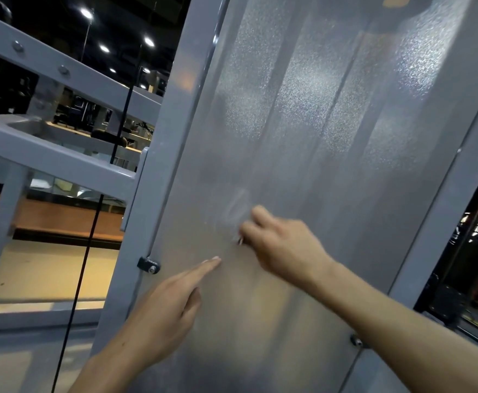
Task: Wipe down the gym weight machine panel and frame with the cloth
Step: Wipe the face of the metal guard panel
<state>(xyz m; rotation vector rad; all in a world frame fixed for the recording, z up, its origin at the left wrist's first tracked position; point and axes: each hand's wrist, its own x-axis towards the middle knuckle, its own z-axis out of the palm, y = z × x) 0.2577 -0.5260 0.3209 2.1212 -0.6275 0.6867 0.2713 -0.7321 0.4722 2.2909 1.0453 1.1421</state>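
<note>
The panel [331, 137], a tall frosted translucent sheet with a fine pebbled grain and faint vertical ridges, is filling the middle of the view, and both bare hands are working at its lower half. The right hand [286, 245] is curling its fingers against the sheet and seems to be pinching something small and shiny [240, 241] at the fingertips; what it is I cannot tell, and no cloth is showing. A pale smudge [236, 207] is lying on the surface just above those fingers. The left hand [164, 310] is reaching up from below with its forefinger straight, tip touching or nearly touching the sheet, the other fingers tucked loosely and holding nothing.

The frame [158, 180], square grey painted steel tubing, is running up the panel's left edge, with a small black clip [149, 264] bolted where sheet meets post. A round fastener [356, 341] is sitting at the lower right edge. A thin black cable [90, 236] is hanging left of the post. Beyond, crossbars are carrying hex bolts [17, 46] under ceiling lights [87, 13].
</note>
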